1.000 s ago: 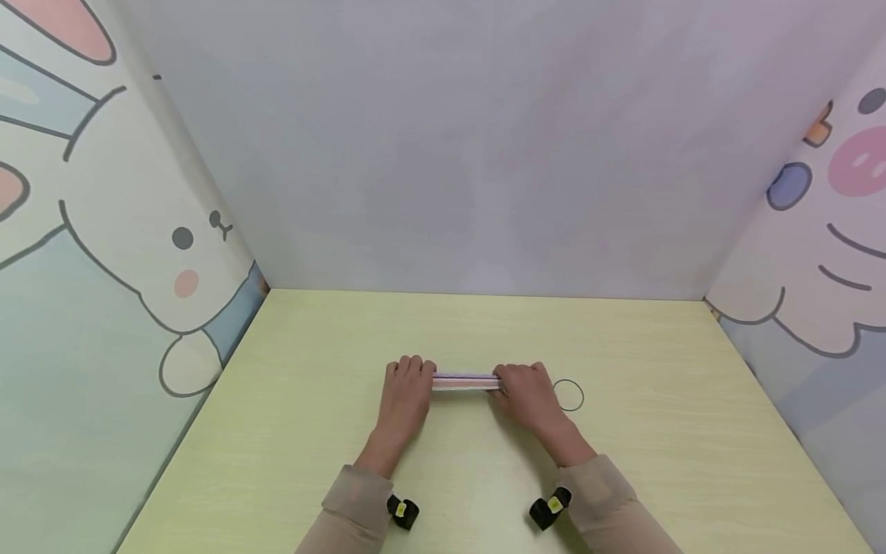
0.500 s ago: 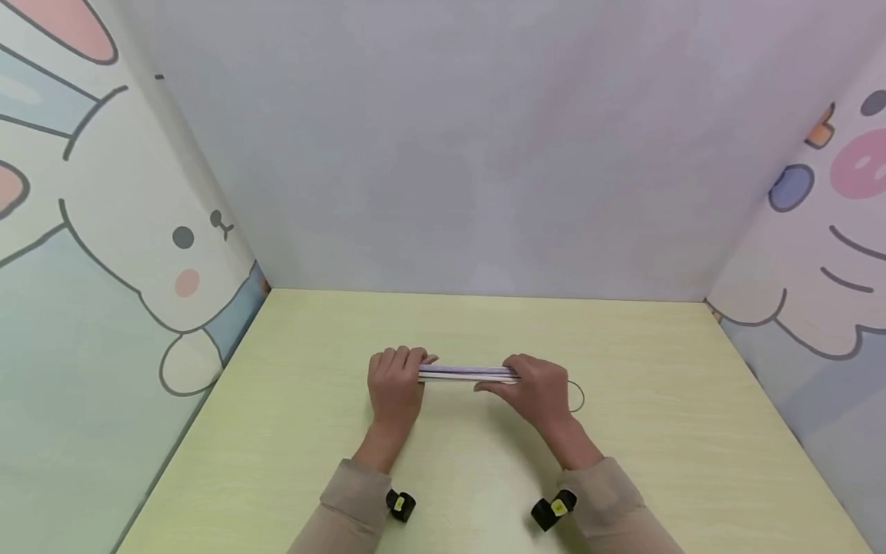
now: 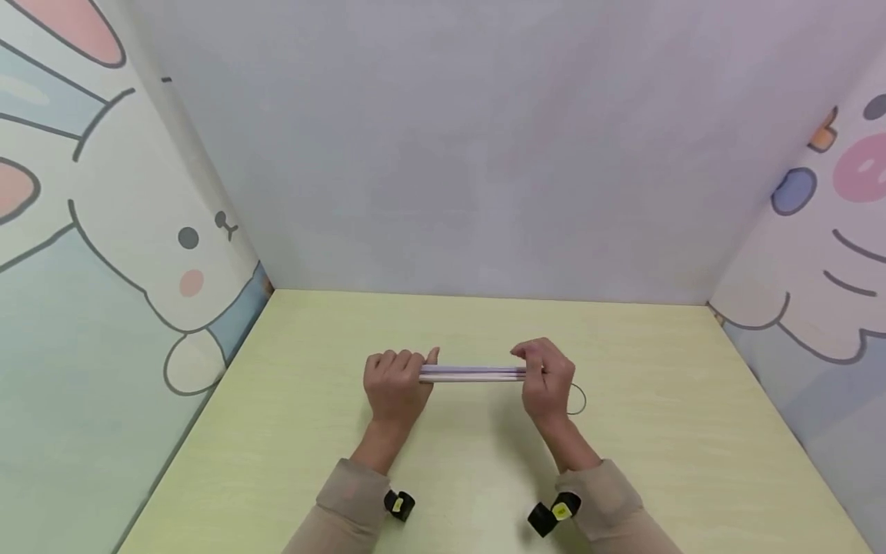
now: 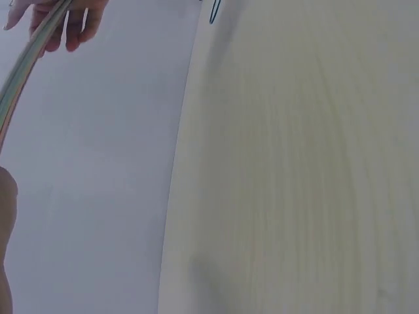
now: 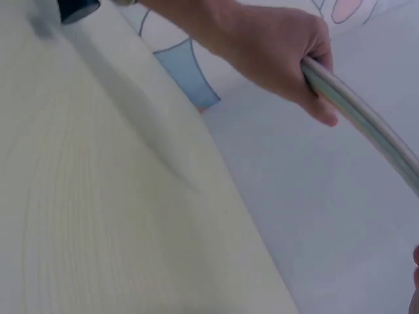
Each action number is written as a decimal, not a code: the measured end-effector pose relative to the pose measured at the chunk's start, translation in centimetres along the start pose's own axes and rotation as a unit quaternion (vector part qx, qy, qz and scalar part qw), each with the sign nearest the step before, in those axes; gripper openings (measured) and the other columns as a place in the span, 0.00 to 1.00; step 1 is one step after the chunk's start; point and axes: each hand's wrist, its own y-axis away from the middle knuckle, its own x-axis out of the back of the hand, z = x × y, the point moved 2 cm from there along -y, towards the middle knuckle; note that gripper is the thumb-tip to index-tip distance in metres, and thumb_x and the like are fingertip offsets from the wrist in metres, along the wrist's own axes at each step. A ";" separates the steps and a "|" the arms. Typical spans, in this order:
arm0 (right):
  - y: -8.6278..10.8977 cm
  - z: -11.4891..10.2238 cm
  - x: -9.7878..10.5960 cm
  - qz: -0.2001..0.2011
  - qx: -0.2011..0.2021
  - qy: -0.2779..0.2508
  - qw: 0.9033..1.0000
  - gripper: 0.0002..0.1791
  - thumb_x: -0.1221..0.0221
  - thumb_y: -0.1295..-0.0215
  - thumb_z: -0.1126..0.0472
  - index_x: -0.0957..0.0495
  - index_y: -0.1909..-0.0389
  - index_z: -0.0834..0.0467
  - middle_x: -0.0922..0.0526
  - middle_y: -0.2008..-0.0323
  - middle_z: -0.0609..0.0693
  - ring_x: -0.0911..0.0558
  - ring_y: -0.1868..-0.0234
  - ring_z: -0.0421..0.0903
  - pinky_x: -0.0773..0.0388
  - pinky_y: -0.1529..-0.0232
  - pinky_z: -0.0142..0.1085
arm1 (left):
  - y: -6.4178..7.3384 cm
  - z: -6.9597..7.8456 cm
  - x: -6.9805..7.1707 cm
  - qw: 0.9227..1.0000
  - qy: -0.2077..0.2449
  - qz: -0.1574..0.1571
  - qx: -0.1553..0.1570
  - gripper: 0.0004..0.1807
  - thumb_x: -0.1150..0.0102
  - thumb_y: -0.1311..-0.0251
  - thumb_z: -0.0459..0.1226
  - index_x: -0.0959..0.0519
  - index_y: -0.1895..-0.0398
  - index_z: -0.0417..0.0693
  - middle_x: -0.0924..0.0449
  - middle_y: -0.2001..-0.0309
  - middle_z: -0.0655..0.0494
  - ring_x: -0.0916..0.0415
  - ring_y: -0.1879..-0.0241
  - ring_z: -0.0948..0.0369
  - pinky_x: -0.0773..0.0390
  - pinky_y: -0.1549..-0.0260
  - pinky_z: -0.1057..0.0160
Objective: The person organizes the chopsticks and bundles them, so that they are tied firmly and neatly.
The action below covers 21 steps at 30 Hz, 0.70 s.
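A narrow bundle of pastel strips or sticks (image 3: 473, 374), lavender and white on the side facing me, is held level above the table; its exact kind I cannot tell. My left hand (image 3: 396, 385) grips its left end, fingers curled over and thumb raised beside it. At the right end, my right hand (image 3: 547, 381) holds it with the thumb in front and a bent finger lifted clear. Green and pink stripes show on the bundle (image 4: 25, 62) in the left wrist view. The right wrist view has the bundle (image 5: 366, 118) running out of the left fist.
A thin dark loop (image 3: 584, 398) lies on the pale wooden table (image 3: 332, 331), partly hidden behind my right hand. A grey wall (image 3: 477, 192) closes off the back, with cartoon-printed panels on both sides. Black wrist cameras (image 3: 554, 514) hang by the sleeves.
The hands have spread apart, and more of the bundle shows between them. The right hand has turned more upright, its thumb now in front. The bundle's pink stripe no longer shows in the head view.
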 end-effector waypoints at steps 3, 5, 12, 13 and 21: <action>-0.7 -1.8 0.1 -0.039 -0.063 -0.063 0.995 0.17 0.54 0.30 0.78 0.19 0.74 0.71 0.18 0.76 0.62 0.20 0.74 0.53 0.24 0.66 0.25 | -0.3 0.4 0.2 1.000 -0.007 -0.007 0.002 0.16 0.29 0.47 0.43 0.20 0.86 0.45 0.22 0.85 0.56 0.26 0.84 0.56 0.24 0.73 0.55; -1.0 -2.3 0.1 -0.043 -0.089 -0.063 0.993 0.14 0.53 0.29 0.78 0.20 0.69 0.73 0.17 0.72 0.64 0.19 0.71 0.53 0.25 0.63 0.24 | -0.5 0.5 0.2 1.000 -0.014 -0.008 -0.002 0.15 0.29 0.49 0.42 0.20 0.86 0.46 0.22 0.86 0.56 0.25 0.85 0.57 0.23 0.73 0.56; -1.0 -2.3 0.3 -0.064 -0.149 -0.078 0.984 0.09 0.50 0.27 0.75 0.22 0.59 0.75 0.17 0.62 0.68 0.18 0.58 0.45 0.27 0.50 0.23 | -0.7 0.2 0.4 1.000 -0.013 -0.013 -0.013 0.15 0.30 0.49 0.41 0.22 0.88 0.47 0.24 0.87 0.57 0.28 0.87 0.58 0.27 0.81 0.59; -1.0 -2.4 0.3 -0.072 -0.153 -0.084 0.982 0.09 0.50 0.27 0.75 0.21 0.60 0.75 0.16 0.64 0.67 0.18 0.59 0.44 0.27 0.52 0.23 | -0.7 0.2 0.4 1.000 -0.011 -0.015 -0.015 0.15 0.31 0.49 0.41 0.22 0.88 0.47 0.24 0.87 0.57 0.28 0.87 0.58 0.27 0.81 0.59; -0.3 -2.4 0.8 -0.097 -0.166 -0.109 0.975 0.11 0.50 0.26 0.74 0.20 0.65 0.72 0.16 0.71 0.64 0.16 0.66 0.44 0.24 0.65 0.26 | -0.4 -0.8 0.5 0.999 -0.008 -0.027 -0.021 0.15 0.29 0.50 0.42 0.21 0.87 0.46 0.24 0.86 0.57 0.28 0.86 0.58 0.26 0.80 0.58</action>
